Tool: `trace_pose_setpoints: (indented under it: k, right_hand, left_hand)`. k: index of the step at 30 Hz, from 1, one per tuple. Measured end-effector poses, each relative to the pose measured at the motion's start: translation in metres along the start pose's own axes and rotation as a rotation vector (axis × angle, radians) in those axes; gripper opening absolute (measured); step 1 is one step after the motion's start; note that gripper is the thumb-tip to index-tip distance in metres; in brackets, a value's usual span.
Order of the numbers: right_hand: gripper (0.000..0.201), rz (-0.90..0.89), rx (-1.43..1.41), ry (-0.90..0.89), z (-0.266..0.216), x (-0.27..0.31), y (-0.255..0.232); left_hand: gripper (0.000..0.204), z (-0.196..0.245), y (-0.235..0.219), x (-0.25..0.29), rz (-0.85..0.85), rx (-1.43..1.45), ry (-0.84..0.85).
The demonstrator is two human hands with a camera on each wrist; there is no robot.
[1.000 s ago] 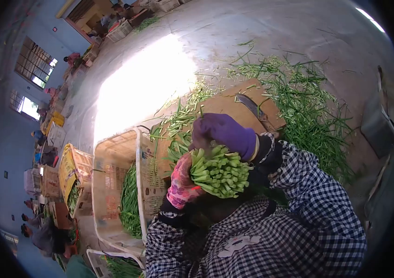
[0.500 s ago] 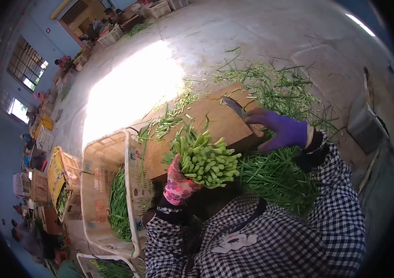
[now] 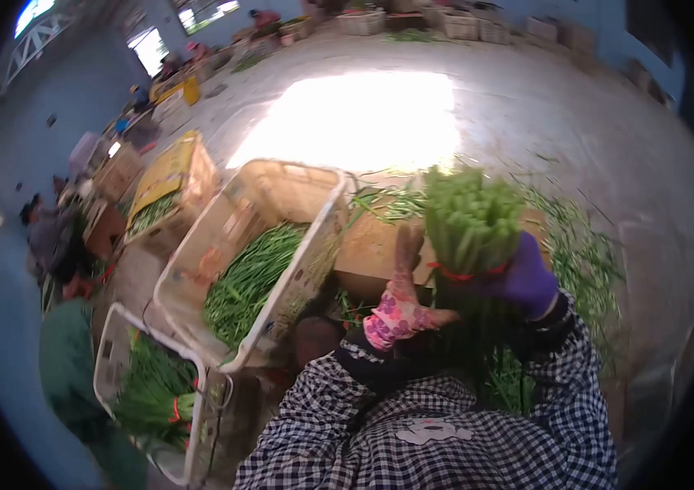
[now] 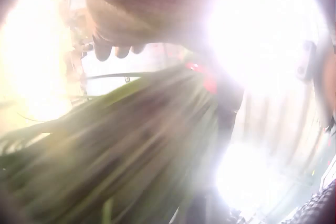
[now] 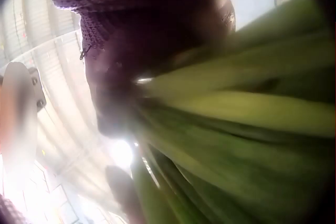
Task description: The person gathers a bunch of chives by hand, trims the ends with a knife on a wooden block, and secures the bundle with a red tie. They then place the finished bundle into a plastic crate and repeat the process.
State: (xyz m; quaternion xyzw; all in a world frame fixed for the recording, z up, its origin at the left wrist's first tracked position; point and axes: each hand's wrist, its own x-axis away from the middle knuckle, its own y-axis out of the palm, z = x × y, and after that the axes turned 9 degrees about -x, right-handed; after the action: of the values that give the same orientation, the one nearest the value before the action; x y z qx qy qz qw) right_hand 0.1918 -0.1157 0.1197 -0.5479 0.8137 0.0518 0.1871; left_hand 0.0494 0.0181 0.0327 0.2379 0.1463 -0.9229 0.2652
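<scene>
The right hand [image 3: 524, 278], in a purple glove, is wrapped round the waist of an upright bundle [image 3: 469, 220] of green stalks, fingers curled just where a red band [image 3: 463, 274] ties it; the right wrist view shows the glove pressed hard against the stalks. The left hand [image 3: 400, 306], in a pink flowered glove, stands beside the bundle with fingers straight and pointing up, its edge seeming to touch the bundle's lower left side, though I cannot tell whether it presses or only steadies. The left wrist view is too washed out by glare to settle that. The bundle stands in front of the person's chest, cut ends up, over a wooden block [image 3: 371, 245] strewn with trimmings. Left of the block sits a pale crate [image 3: 298, 175] half filled with loose stalks, with a yellow crate [image 3: 171, 175] beyond it and another crate [image 3: 122, 343] holding tied bunches nearer the person. More cut stalks litter the floor [image 3: 592, 269] to the right. Only one hand truly holds the bundle, so I judge that a loosened grip could let it tip and fall among the scraps; and if the band is thin or badly seated, stalks may slide out of the middle and the bunch come apart.
</scene>
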Motion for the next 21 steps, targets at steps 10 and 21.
trace_pose_setpoints:
  k: [10,21]
  right_hand:
    - [0.093,-0.49,0.315,-0.241,-0.095,0.003,0.171]
    - [0.041,-0.867,0.414,0.045,0.005,0.045,0.188]
  left_hand:
    - [0.107,0.091,-0.032,0.098,0.759,0.275,0.36]
    - [0.033,0.149,-0.226,0.173,-0.059,1.282,0.539]
